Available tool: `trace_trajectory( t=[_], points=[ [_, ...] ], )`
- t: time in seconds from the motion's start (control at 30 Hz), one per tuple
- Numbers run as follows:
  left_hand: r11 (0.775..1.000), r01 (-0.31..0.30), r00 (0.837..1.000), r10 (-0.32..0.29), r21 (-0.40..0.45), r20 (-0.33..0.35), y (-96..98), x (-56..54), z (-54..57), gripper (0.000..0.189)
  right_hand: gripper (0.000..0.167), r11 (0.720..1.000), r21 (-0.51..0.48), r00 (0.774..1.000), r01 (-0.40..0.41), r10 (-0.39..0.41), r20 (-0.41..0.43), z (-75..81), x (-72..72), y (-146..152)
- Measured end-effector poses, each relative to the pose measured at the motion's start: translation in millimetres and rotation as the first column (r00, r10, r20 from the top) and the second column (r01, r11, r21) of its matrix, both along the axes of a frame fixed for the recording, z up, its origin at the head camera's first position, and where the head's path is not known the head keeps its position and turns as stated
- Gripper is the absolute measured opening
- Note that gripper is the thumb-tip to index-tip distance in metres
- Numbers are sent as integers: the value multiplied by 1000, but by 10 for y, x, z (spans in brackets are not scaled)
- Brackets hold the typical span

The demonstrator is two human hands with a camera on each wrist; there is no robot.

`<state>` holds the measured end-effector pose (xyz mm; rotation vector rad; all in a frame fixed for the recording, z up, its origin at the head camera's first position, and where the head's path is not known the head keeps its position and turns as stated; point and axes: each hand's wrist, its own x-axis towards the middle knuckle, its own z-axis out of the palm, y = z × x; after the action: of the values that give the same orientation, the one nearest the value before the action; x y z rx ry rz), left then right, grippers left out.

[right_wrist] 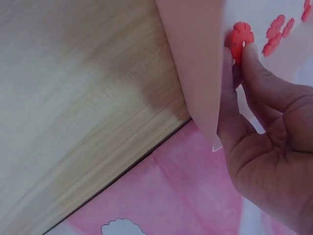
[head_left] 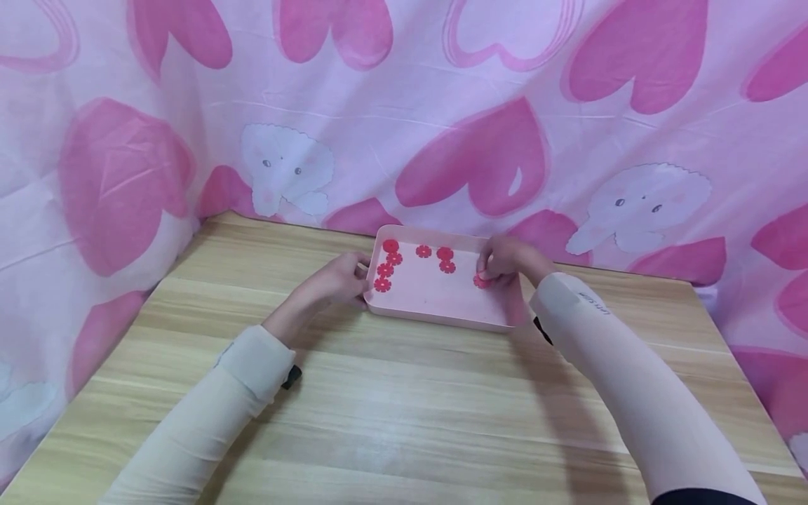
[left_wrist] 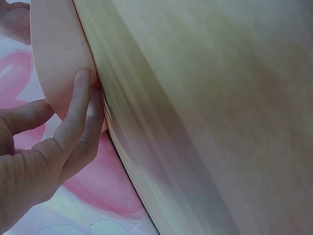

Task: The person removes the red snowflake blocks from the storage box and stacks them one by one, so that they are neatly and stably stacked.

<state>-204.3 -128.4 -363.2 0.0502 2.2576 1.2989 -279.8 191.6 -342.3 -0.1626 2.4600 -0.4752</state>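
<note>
A shallow pink tray [head_left: 435,319] sits at the far side of the table with several red notched discs, shaped like small flowers, inside. My left hand [head_left: 344,279] is at the tray's left end; in the left wrist view its fingers [left_wrist: 78,105] lie against the outer wall, with the thumb at the rim. My right hand [head_left: 505,258] reaches over the right end and pinches one red notched disc [right_wrist: 241,39] between thumb and fingers, inside the tray. Other red discs [head_left: 385,269] lie along the tray's left side, and a few more [head_left: 447,267] near its middle.
The wooden table [head_left: 379,407] stretches from the tray toward me. A pink curtain [head_left: 353,140] with hearts and white cartoon animals hangs right behind the table's back edge and along the sides.
</note>
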Motion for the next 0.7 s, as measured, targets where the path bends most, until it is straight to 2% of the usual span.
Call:
trace_trajectory(
  t=[0.27, 0.57, 0.7],
  points=[
    [1000, -6, 1000, 6, 8, -13, 3, -16, -18, 52, 10, 997, -72, 997, 36, -40, -64, 51, -8, 46],
    [1000, -6, 1000, 6, -1, 1, 7, -2, -9, 53, 13, 994, -105, 997, 32, -38, -61, 193, 27, 57],
    [1000, -9, 1000, 9, -1, -3, -5, 11, -12, 54, 15, 985, -167, 997, 47, -56, -51, 271, 32, 118]
  ],
)
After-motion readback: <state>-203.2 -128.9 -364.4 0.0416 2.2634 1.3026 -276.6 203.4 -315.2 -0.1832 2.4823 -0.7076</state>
